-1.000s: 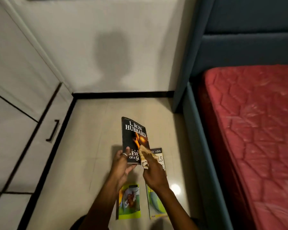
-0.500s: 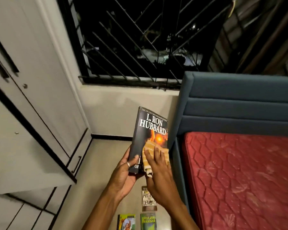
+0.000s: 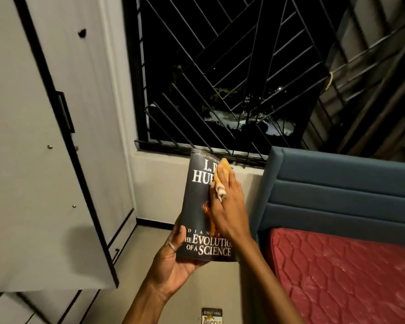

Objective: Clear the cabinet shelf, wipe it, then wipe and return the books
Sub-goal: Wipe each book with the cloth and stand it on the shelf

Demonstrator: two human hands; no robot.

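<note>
I hold a dark paperback book [image 3: 198, 218] upright in front of me, its front cover facing me. My left hand [image 3: 173, 260] grips its lower left corner from below, thumb on the cover. My right hand [image 3: 227, 206] presses a folded yellow-orange cloth [image 3: 221, 176] flat against the upper right of the cover, fingers mostly straight over the cloth. Another book [image 3: 211, 315] lies on the floor at the bottom edge of the view.
An open white cabinet door [image 3: 45, 160] with a black edge and handle hangs at the left. A barred window [image 3: 220, 78] is ahead. A bed with a blue headboard [image 3: 337, 190] and red mattress [image 3: 348, 277] fills the right.
The book has risen higher in front of me and the view has tilted up. My right hand slid the cloth from the cover's lower middle up to its top right.
</note>
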